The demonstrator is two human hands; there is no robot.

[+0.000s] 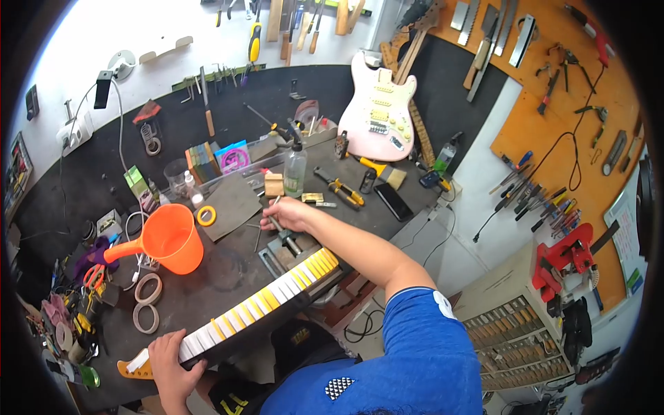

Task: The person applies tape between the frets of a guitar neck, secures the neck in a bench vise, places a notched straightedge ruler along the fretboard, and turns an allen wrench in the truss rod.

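Observation:
A guitar neck point(257, 305), its fretboard covered with strips of white and yellow tape, lies diagonally along the bench's near edge. My left hand point(171, 365) is wrapped around it close to the headstock point(135, 364), fingers over the taped face and thumb on the near side. The neck's other end sits against a metal bench vise point(281, 250). At that vise, my right hand point(289, 215) has its fingers closed on the vise handle point(275, 223). The underside of the neck and part of the vise jaws are hidden.
An orange plastic jug point(171, 238) stands left of the vise, near tape rolls point(146, 318). Behind it are a spray bottle point(294, 168), yellow-handled pincers point(339, 187), a phone point(393, 201) and a brush point(385, 172). A pink guitar body point(378, 111) leans at the back.

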